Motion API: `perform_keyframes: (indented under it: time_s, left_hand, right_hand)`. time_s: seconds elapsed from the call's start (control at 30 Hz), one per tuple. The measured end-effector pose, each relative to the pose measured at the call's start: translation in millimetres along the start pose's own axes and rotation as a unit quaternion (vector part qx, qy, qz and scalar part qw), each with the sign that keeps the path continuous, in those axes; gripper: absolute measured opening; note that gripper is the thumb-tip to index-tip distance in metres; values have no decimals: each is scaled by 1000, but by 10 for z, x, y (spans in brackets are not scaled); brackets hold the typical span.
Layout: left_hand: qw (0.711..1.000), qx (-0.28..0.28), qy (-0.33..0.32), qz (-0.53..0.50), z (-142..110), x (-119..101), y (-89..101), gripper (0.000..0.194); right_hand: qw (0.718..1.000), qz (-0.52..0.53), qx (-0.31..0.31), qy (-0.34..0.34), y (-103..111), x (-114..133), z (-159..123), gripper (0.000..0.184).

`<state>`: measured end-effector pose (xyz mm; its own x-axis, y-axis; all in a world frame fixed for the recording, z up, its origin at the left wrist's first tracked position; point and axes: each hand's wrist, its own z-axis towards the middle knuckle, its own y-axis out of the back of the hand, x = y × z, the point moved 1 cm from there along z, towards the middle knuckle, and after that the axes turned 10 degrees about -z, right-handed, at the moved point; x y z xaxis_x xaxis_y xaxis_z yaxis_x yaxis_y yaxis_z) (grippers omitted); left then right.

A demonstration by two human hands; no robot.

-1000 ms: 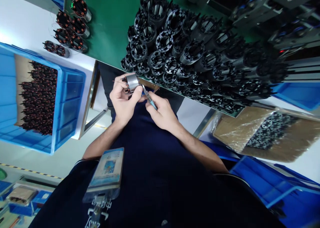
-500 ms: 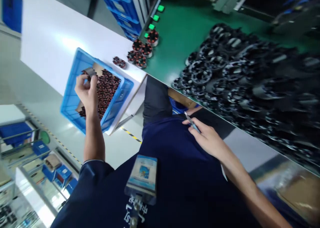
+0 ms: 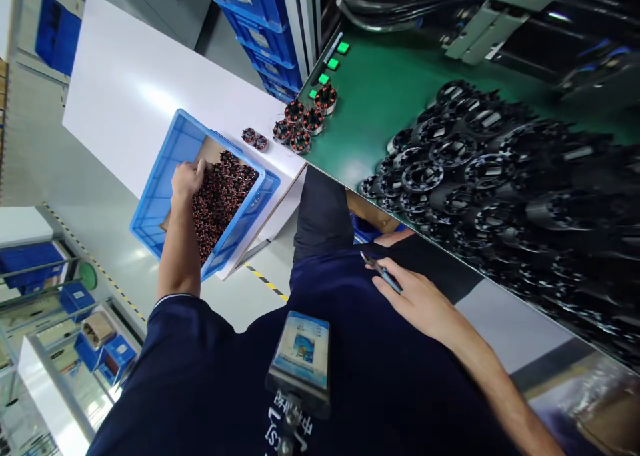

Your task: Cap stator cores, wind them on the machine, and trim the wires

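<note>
While the left hand (image 3: 186,179) reaches down into a light-blue bin (image 3: 165,166) at left of centre, its bent fingers touch the edge of a dense mass of copper-wound parts (image 3: 225,206); whether they grasp one cannot be told. Right of centre, before the dark shirt, the right hand (image 3: 413,296) grips a small blue-handled tool (image 3: 389,277), its tip toward the upper left. Black ring-shaped cores (image 3: 493,169) crowd the green table (image 3: 360,109) at right. The bin stands on a white table (image 3: 125,89).

Gry flr (image 3: 113,223) w/ yel/blk tape (image 3: 267,283)
</note>
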<state>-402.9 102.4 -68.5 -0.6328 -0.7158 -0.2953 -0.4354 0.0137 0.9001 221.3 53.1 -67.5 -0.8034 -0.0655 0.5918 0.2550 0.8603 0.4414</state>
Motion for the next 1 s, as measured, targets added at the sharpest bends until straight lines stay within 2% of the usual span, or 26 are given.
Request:
perform_keyframes:
  time_s: [0.1, 0.2, 0.27, 0.33, 0.4, 0.47, 0.5, 0.57, 0.63, 0.73, 0.8, 0.87, 0.93, 1.0]
  left_hand:
    - [999, 16, -38, -15, -138, 41, 67, 49]
    - [993, -35, -91, -60, -221, -72, 193, 39]
    - [981, -87, -140, -106, -218, -305, 217, 34]
    - [954, -108, -214, -180, -184, -697, 114, 39]
    - [907, -87, -314, -267, -145, -1222, -138, 46]
    - [878, -40, -389, -276, -103, -1787, -512, 46]
    - [874, -28, -399, -276, -75, -2047, -720, 51]
    - [880, -15, -374, -291, 1, -2471, -1117, 55]
    - [882, -15, -340, -326, 90, -2749, -1428, 63]
    - [854, -4, -346, -388, 210, -2942, -1680, 78]
    - [839, 3, -359, -410, 255, -2980, -1729, 84]
    - [837, 12, -364, -408, 241, -2988, -1718, 83]
    - [830, 31, -372, -415, 119, -2983, -1668, 76]
    - [799, 33, -383, -462, -169, -2956, -1579, 71]
  right_hand:
    - [1000, -8, -15, 12, 12, 2, 18, 31]
    - [998, -36, 1, 42, 41, 48, 47, 30]
    - [996, -61, 21, 60, 68, 95, 66, 31]
    - [994, -82, 27, 68, 91, 144, 78, 31]
    - [993, -92, 21, 72, 101, 185, 70, 31]
    - [993, -90, 15, 77, 97, 210, 30, 32]
    - [993, -86, 13, 79, 92, 213, -4, 31]
    - [994, -68, 10, 80, 77, 198, -100, 28]
    - [996, -34, -1, 82, 62, 151, -223, 25]
    - [996, 28, -25, 86, 43, 30, -418, 23]
    - [995, 54, -46, 74, 40, -65, -525, 24]
    - [994, 66, -68, 60, 49, -148, -596, 23]
    - [992, 72, -88, 57, 73, -200, -630, 21]
    - [987, 87, -108, 77, 109, -205, -630, 20]
